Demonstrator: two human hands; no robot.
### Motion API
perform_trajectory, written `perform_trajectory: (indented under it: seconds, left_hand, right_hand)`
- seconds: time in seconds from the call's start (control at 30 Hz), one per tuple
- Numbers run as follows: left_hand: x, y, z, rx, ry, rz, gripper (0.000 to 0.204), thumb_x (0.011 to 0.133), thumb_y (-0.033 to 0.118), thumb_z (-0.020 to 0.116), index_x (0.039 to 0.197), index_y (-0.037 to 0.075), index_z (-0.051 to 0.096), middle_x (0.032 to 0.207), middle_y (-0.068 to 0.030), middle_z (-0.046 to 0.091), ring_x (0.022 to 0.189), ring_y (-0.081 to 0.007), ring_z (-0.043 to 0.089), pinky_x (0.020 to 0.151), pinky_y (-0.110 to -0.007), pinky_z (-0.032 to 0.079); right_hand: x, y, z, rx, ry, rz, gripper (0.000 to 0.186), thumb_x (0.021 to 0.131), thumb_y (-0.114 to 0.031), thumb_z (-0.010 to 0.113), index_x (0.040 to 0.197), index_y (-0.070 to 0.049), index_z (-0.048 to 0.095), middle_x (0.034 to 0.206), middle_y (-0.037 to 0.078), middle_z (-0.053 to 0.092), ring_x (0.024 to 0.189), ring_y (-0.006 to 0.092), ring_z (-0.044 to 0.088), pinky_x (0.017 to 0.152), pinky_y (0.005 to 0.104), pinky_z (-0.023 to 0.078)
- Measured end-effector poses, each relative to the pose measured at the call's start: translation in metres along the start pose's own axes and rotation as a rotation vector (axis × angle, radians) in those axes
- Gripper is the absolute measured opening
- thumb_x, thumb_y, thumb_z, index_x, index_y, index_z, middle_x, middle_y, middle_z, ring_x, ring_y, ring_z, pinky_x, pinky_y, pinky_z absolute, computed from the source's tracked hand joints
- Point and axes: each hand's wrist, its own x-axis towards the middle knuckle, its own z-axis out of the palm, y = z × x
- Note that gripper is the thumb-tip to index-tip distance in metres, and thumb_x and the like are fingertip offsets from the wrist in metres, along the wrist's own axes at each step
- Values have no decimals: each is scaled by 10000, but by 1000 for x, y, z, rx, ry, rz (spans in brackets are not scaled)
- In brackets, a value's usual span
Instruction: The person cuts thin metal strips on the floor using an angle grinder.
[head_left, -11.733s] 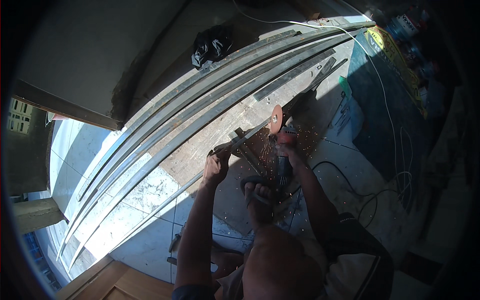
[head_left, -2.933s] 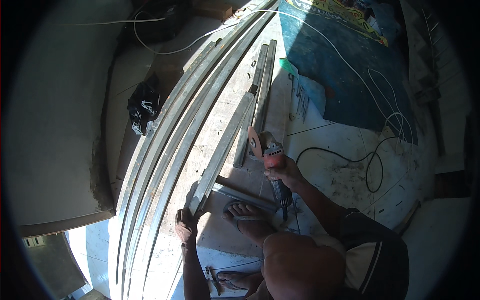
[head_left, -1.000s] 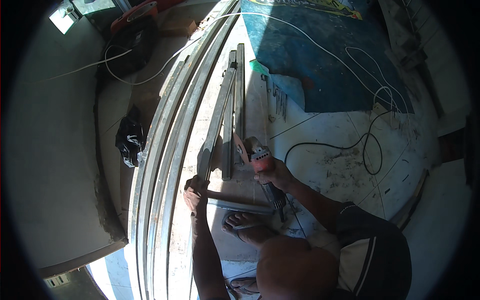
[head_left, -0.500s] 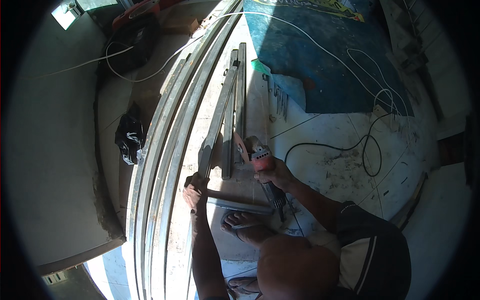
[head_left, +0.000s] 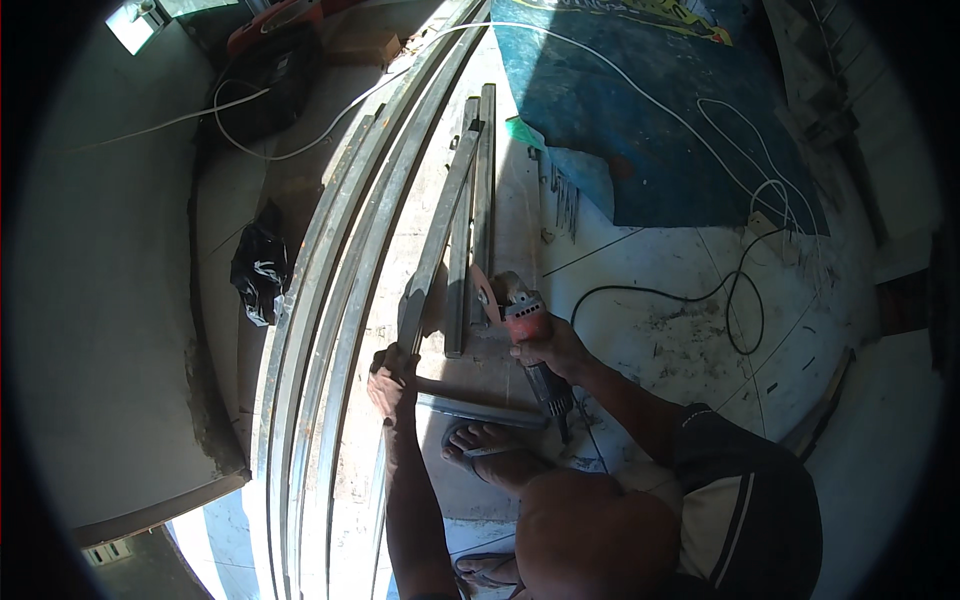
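Note:
My left hand [head_left: 392,382] is closed around the near end of a square metal tube [head_left: 446,210], which slants away from me with its far end resting on other tubes. In my right hand [head_left: 555,350] is a red and black angle grinder [head_left: 527,322], gripped by its body. Its thin brownish disc [head_left: 484,295] stands on edge, to the right of the held tube and apart from it. Two more cut tubes [head_left: 487,170] lie beneath and beside the held one. Near my sandalled foot [head_left: 485,440], a short metal tube [head_left: 485,411] lies crosswise.
Several long metal tubes [head_left: 345,330] run along the floor on my left, by a black plastic bag [head_left: 260,262]. A blue sheet [head_left: 640,130] covers the far right floor. A white cable [head_left: 590,55] crosses it; a black cord [head_left: 660,296] loops over the tiles.

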Motion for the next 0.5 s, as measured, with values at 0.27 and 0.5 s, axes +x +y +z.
perform_trajectory:
  seconds: [0.27, 0.5]
  left_hand:
    - [-1, -15, 10, -20, 31, 22, 395, 812, 379, 775, 1079, 95, 708, 915, -123, 683, 826, -341, 666, 684, -433, 504]
    - [-4, 1, 2, 43, 37, -26, 297, 824, 309, 767, 1018, 98, 694, 893, -116, 682, 832, -346, 659, 677, -432, 504]
  right_hand:
    - [-2, -4, 5, -2, -31, 27, 500, 747, -28, 798, 1189, -18, 565, 943, 41, 616, 815, 137, 639, 720, 302, 554]
    - [-2, 0, 1, -10, -15, 8, 499, 748, -31, 803, 1186, -21, 563, 946, 39, 617, 814, 135, 638, 710, 302, 557]
